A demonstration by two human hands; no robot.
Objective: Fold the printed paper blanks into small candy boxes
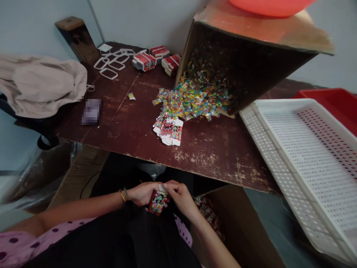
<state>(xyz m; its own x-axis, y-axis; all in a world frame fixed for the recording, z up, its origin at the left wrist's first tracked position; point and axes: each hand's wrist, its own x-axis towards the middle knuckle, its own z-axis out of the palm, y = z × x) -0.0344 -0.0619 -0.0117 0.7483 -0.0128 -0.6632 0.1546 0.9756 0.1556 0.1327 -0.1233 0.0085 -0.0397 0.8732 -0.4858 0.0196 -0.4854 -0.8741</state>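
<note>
In the head-worn view, a seated person works above the lap, in front of a dark red-brown worktop (pixel 134 137). The left hand (pixel 143 193) grips a small printed carton (pixel 158 204); the right hand (pixel 177 191) has thumb and fingers closed on the white flap at its upper end. The fingers cover part of that flap, and the carton's far side is hidden. On the worktop, a large cardboard box (pixel 264 33) lies tipped on its side, its interior too dark to make out; wrapped candies (pixel 192 96) spill from its mouth against a fanned stack of flat cartons (pixel 169 130). An orange-red basin (pixel 273 5) on top is cut off by the upper edge. A white perforated basket (pixel 284 102) runs out at right, partly covering a red tray (pixel 334 100). Pixelation blurs a purple object (pixel 91 111) at left. Below the worktop, the right forearm partly hides a heap of red packs (pixel 208 214). The held carton bears bright circles and a green figure on black and red; its lettering is too small to read.
</note>
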